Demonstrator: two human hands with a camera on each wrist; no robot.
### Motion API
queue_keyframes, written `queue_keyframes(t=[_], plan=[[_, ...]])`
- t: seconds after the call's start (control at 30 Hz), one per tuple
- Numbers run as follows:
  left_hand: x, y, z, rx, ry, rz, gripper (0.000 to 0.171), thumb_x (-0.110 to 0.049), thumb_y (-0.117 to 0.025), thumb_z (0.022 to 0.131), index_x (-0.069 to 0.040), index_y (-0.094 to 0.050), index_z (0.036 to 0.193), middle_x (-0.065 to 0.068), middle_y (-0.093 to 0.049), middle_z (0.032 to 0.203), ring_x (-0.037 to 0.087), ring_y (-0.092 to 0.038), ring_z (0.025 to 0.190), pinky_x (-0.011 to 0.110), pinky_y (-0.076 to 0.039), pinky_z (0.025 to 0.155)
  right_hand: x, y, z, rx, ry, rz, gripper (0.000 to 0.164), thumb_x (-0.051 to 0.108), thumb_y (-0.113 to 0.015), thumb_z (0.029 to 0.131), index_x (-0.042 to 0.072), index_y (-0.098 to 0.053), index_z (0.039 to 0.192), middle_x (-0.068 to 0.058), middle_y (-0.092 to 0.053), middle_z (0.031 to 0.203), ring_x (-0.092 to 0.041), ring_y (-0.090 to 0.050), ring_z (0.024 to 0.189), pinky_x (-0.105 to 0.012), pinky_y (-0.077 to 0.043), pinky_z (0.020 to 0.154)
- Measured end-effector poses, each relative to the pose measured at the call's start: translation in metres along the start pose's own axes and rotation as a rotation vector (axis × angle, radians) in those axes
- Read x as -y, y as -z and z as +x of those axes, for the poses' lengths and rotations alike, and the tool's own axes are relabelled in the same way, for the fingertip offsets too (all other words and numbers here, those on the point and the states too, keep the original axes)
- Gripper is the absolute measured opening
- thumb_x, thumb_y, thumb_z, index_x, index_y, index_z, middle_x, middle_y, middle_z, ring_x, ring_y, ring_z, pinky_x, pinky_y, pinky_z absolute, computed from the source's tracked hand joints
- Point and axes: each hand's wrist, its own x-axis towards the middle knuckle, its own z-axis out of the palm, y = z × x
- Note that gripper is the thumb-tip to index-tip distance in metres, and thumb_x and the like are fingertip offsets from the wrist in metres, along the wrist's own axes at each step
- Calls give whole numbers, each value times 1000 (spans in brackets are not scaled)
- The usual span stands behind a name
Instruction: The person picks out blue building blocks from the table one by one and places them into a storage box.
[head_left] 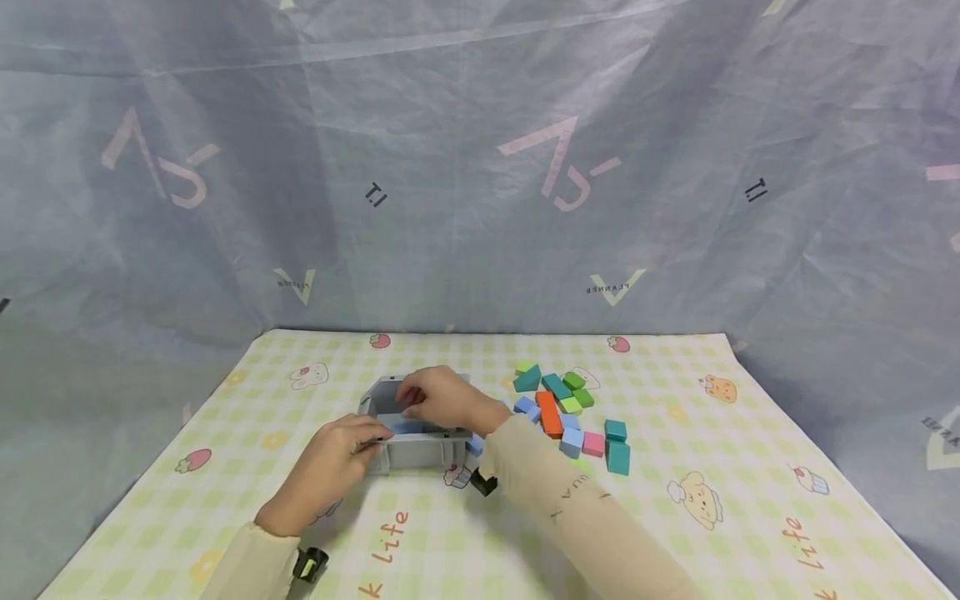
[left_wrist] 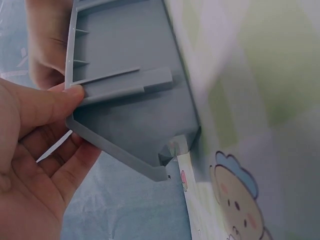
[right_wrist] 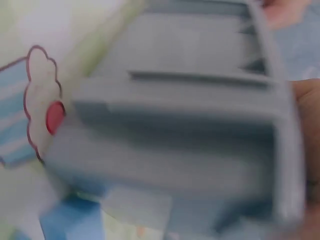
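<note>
A grey plastic bin (head_left: 417,455) stands on the table at left of centre, its open top facing up. My left hand (head_left: 341,454) pinches the near left part of its rim. In the left wrist view the thumb lies on the outer wall (left_wrist: 130,45), with fingers behind the rim. My right hand (head_left: 446,398) reaches over the bin with bent fingers pointing down into it. Whether those fingers hold anything is hidden. Something light blue (head_left: 403,424) shows on the bin's floor. The right wrist view is blurred and mostly filled by the bin's ribbed outside (right_wrist: 185,170).
Right of the bin lie several loose blocks: an orange-red block (head_left: 549,414), a pink one (head_left: 593,444), teal (head_left: 618,457), green (head_left: 582,397) and blue ones (head_left: 572,442). A checked cloth (head_left: 720,433) covers the table. Behind hangs a grey curtain (head_left: 465,233).
</note>
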Motion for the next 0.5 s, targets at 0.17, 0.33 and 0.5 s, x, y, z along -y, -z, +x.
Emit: queue_keyframes(t=[0.17, 0.33, 0.5], plan=[[-2, 1, 3, 4, 2, 0, 22, 1, -77, 75, -10, -77, 94, -1, -72, 94, 12, -61, 89, 34, -59, 71, -7, 31, -31, -91, 6, 18, 24, 19, -69, 88, 10, -69, 110, -5, -68, 104, -2, -58, 85, -27, -56, 77], [-3, 2, 2, 13, 18, -2, 22, 1, -76, 75, -9, -77, 95, 1, -72, 97, 15, -62, 91, 36, -59, 73, -25, 60, -66, -171, -36, -10, 21, 19, -70, 86, 11, -70, 106, -4, -68, 103, -9, -59, 87, -32, -57, 76], [-1, 1, 0, 4, 27, -17, 21, 0, -77, 76, -8, -77, 95, 2, -72, 97, 16, -62, 91, 36, -60, 71, -43, 83, -92, -234, -107, -21, 21, 17, -72, 85, 11, -70, 105, -1, -67, 102, -8, -58, 86, -34, -58, 77]])
